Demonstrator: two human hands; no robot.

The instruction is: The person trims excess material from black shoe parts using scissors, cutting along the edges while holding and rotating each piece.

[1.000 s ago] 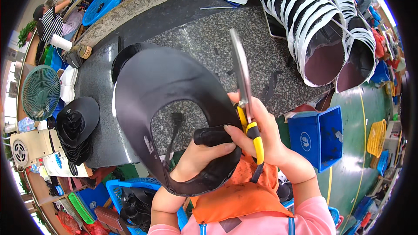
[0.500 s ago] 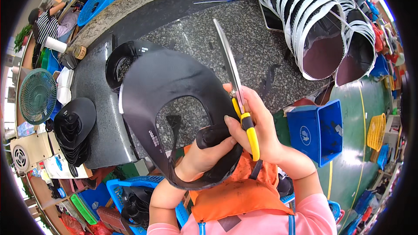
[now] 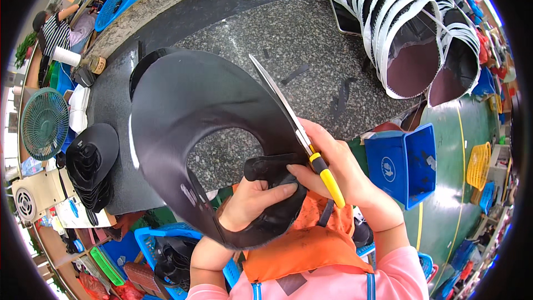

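A black, glossy, curved leather-like piece (image 3: 183,100) with a large rounded opening is held above the stone tabletop. My left hand (image 3: 247,203) is closed on its near end, thumb on top, where a rounded flap folds over. My right hand (image 3: 341,166) grips scissors (image 3: 280,100) with yellow and black handles. Their blades point away from me to the far left, along the piece's right outer edge. My right thumb also presses on the piece near the flap. Another black piece (image 3: 145,69) shows partly from behind it.
Narrow black scraps (image 3: 343,95) lie on the stone table (image 3: 233,36). Stacked black and white pieces (image 3: 383,39) stand at the far right, above a blue bin (image 3: 400,168). A pile of black pieces (image 3: 91,161) sits at the left. A blue basket (image 3: 147,233) is near my left elbow.
The black piece has shifted left and turned, covering more of the piece behind it. The scissors have swung leftward and toward me, with their blades nearer its edge. Both hands keep their hold.
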